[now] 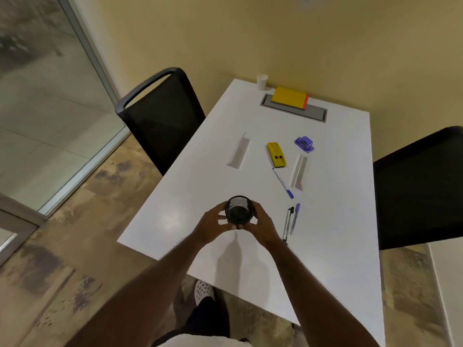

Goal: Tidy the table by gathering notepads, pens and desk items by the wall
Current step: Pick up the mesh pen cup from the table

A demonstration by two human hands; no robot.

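Note:
A black mesh pen cup (239, 209) is gripped from both sides by my left hand (213, 222) and my right hand (263, 225), above the near middle of the white table (200, 176). To its right lie a black pen (287, 222) and a purple pen (295, 218) side by side. Farther out a blue pen (282, 182) lies below a yellow stapler (276, 154). A purple hole punch (304, 144) sits right of the stapler. By the wall, yellow notepads (289, 97) rest on a grey cable tray (313, 112).
A white paper cup (262, 81) stands at the table's far edge by the wall. Two white folded name cards (239, 152) (298, 171) lie mid-table. Black chairs flank the table, on the left (160, 116) and on the right (421, 186). A glass partition (50, 96) is far left.

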